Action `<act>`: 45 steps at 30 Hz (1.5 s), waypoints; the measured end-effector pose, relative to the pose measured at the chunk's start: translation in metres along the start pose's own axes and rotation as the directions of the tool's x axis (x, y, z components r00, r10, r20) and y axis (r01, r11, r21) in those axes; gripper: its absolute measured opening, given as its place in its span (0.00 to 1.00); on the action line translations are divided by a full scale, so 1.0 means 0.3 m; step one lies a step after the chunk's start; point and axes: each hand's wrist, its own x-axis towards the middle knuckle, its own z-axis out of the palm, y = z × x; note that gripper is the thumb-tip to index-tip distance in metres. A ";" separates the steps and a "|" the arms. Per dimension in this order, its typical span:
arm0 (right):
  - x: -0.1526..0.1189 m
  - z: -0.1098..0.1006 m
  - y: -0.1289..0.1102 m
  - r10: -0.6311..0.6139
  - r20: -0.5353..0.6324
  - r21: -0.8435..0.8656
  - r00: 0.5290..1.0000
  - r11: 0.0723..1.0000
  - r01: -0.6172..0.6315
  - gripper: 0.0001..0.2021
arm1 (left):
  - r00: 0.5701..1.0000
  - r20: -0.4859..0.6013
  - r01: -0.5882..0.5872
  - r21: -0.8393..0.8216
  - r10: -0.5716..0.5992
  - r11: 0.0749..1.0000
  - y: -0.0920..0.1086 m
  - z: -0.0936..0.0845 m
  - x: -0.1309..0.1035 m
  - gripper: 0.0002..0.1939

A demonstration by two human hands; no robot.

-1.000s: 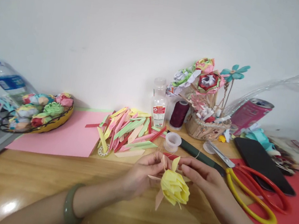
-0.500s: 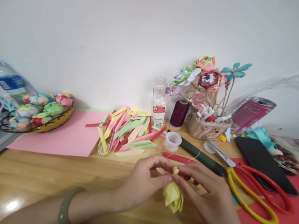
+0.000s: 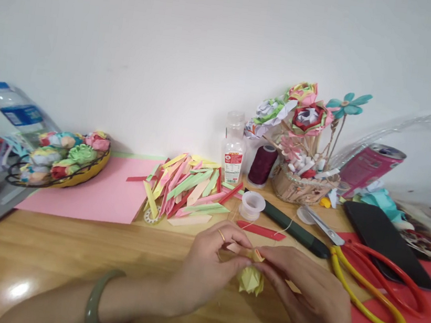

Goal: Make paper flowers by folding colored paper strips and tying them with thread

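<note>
Above the wooden table, my left hand [image 3: 203, 268] and my right hand [image 3: 312, 291] meet fingertip to fingertip. Between them they pinch a small yellow folded-paper flower [image 3: 251, 281], its pointed petals hanging below the thumbs. A peach paper strip [image 3: 239, 249] shows at the top between the fingers of both hands; the fingers partly hide how it sits against the flower. Just beyond my hands lie a red folded paper strip [image 3: 261, 231] and a clear round plastic spool [image 3: 252, 205].
Folded paper strips [image 3: 192, 187] are heaped behind my hands. Scissors [image 3: 369, 288] and a black phone [image 3: 387, 242] lie to the right. A paper-flower basket [image 3: 303, 188], purple thread [image 3: 261, 165] and a bottle [image 3: 233, 158] stand behind; another flower basket [image 3: 91, 171] is left.
The yellow flower has tipped, with less of it showing below my fingers. The peach strip is now clearer at its top. The whole view has shifted slightly.
</note>
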 end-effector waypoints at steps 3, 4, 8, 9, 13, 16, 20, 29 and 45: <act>0.001 0.000 0.004 -0.036 -0.004 -0.011 0.999 0.999 0.036 0.08 | 0.998 0.002 -0.070 0.048 0.070 0.996 0.001 -0.003 0.002 0.06; 0.001 0.000 0.004 -0.038 -0.003 -0.013 0.999 0.999 0.038 0.08 | 0.997 0.004 -0.082 0.058 0.082 0.995 0.001 -0.004 0.002 0.05; 0.004 -0.001 0.002 -0.027 -0.011 -0.019 1.000 0.999 0.026 0.08 | 0.996 0.004 -0.087 0.072 0.087 0.994 0.000 -0.006 0.002 0.04; 0.005 0.000 0.001 -0.026 -0.016 -0.019 1.000 0.999 0.026 0.08 | 0.996 0.007 -0.086 0.074 0.086 0.993 -0.001 -0.007 0.001 0.04; 0.006 0.001 0.001 -0.036 -0.007 -0.017 0.999 0.999 0.036 0.09 | 0.994 0.013 -0.108 0.097 0.107 0.989 0.000 -0.006 0.000 0.05; 0.007 0.002 0.002 -0.039 -0.004 -0.018 0.999 0.999 0.039 0.09 | 0.990 0.025 -0.138 0.100 0.136 0.985 0.000 -0.006 0.001 0.04; 0.012 0.002 0.000 -0.050 -0.013 -0.013 0.999 0.999 0.050 0.08 | 0.990 0.021 -0.142 0.108 0.140 0.984 -0.007 -0.005 0.002 0.03; 0.010 -0.003 -0.001 0.046 0.014 0.095 0.999 0.994 -0.047 0.09 | 0.981 0.150 -0.129 0.047 0.120 0.991 -0.006 -0.024 0.023 0.04; 0.009 0.008 -0.009 0.465 0.256 0.338 0.847 0.778 -0.530 0.09 | 0.822 0.437 0.501 -0.251 -0.365 0.828 -0.003 -0.037 0.065 0.13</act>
